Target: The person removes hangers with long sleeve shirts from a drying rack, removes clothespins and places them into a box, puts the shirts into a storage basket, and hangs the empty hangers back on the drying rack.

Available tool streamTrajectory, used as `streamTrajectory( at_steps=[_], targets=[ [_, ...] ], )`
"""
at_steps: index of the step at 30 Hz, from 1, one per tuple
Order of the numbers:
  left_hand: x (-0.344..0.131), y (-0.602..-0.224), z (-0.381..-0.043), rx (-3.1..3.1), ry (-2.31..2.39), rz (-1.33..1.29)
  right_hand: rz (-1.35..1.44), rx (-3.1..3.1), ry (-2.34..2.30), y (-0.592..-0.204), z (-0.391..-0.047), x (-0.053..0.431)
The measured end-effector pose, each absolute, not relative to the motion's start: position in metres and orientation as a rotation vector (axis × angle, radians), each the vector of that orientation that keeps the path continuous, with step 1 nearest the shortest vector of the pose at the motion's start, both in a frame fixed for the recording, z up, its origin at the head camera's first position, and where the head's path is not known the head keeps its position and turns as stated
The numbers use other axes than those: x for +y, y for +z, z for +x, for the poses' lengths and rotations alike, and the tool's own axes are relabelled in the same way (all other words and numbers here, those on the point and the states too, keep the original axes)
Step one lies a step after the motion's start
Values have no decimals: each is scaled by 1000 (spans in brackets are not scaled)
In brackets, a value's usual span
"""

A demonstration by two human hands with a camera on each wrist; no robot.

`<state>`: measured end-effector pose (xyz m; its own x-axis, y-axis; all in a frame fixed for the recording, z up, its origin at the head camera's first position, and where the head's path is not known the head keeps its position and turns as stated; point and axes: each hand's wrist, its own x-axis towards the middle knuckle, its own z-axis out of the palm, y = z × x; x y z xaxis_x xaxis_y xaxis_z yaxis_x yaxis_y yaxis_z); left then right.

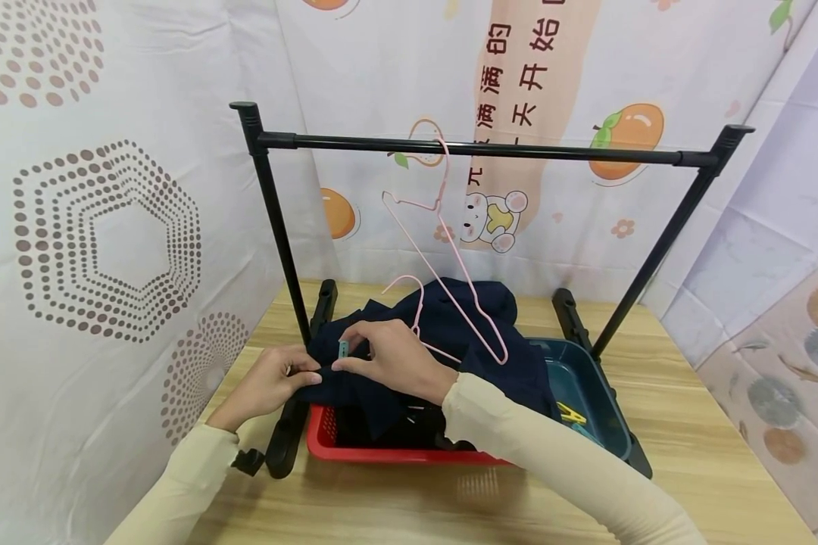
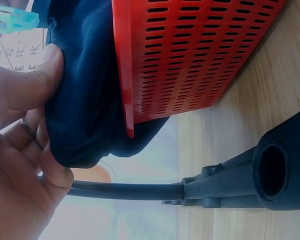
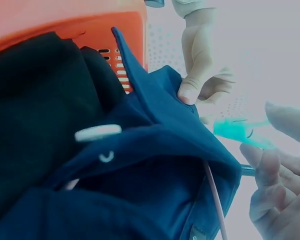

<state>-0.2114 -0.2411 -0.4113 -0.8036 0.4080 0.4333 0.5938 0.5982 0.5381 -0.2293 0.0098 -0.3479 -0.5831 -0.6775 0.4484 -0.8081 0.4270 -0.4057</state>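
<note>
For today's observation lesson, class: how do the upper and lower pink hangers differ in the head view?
The upper hanger is hooked over the black rail, while the lower hanger has its hook free of it. The upper hanger shows nearly its whole outline; only part of the lower hanger shows, at the navy garment. Both are pink and thin, with curved hooks.

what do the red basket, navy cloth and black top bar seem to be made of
Red basket: likely plastic, smooth and slightly glossy, with moulded-looking slots. Navy cloth: matte fabric, by its soft folds. Black top bar: perhaps painted metal or plastic; its even dark finish leaves that open.
</note>
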Motion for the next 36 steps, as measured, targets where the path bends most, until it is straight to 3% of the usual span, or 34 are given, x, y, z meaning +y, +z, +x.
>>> streamTrajectory(
  at_steps=[36],
  targets=[
    [-241, -414, -211, -2525, -1008, -816, 1339, -2492, 1001, -345, -213, 45]
  ],
)
